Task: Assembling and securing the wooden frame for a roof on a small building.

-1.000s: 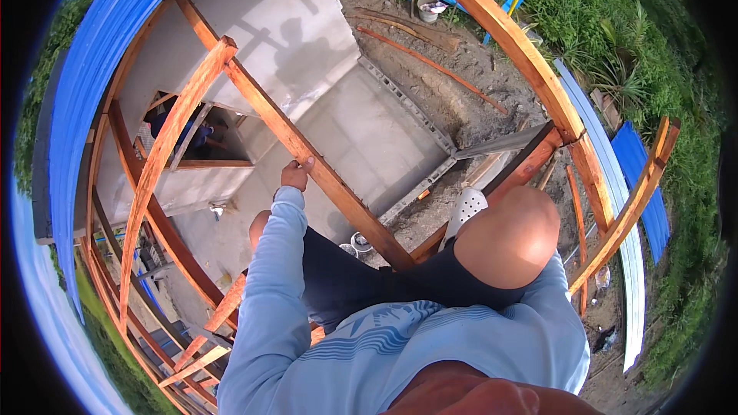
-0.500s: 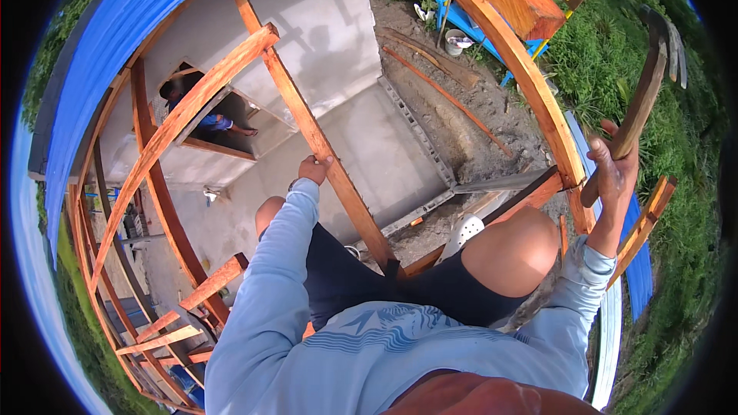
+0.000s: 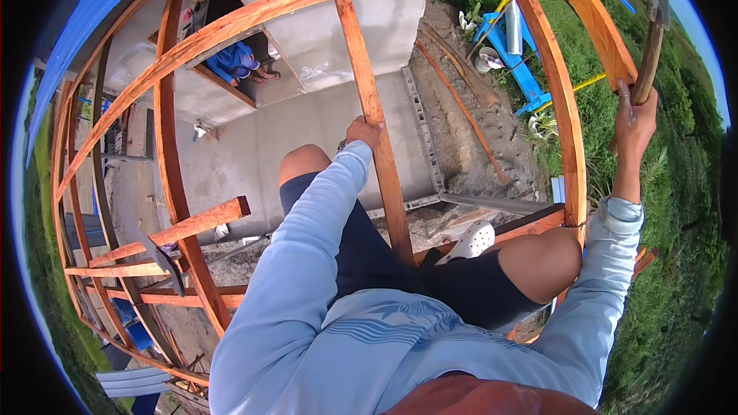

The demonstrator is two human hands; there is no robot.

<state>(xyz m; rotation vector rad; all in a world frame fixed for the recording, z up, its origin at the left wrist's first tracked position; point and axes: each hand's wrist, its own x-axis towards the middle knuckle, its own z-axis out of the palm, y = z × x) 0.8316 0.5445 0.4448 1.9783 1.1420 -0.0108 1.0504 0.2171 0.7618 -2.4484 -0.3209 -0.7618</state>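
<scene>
My right hand (image 3: 636,119) is raised at the right with its fingers wrapped round the wooden handle of a hammer (image 3: 649,61). The dark metal hammer head points up, close to the end of a thick orange-brown beam (image 3: 596,11). With my left hand (image 3: 364,132) I grip the edge of a long wooden rafter (image 3: 358,61), which runs from the top of the view down to between my knees. Another curved-looking timber (image 3: 207,34) ends against that rafter, above my left hand.
I sit high on a timber frame, over a grey concrete floor (image 3: 307,134). A person in blue (image 3: 234,61) sits in a wall opening below. A dark metal tool (image 3: 161,261) rests on timbers at the left. A white bucket (image 3: 488,60) stands near blue framework (image 3: 523,69).
My right hand has lifted the hammer higher, and its head has turned. My left hand stays on the rafter. The whole view has shifted.
</scene>
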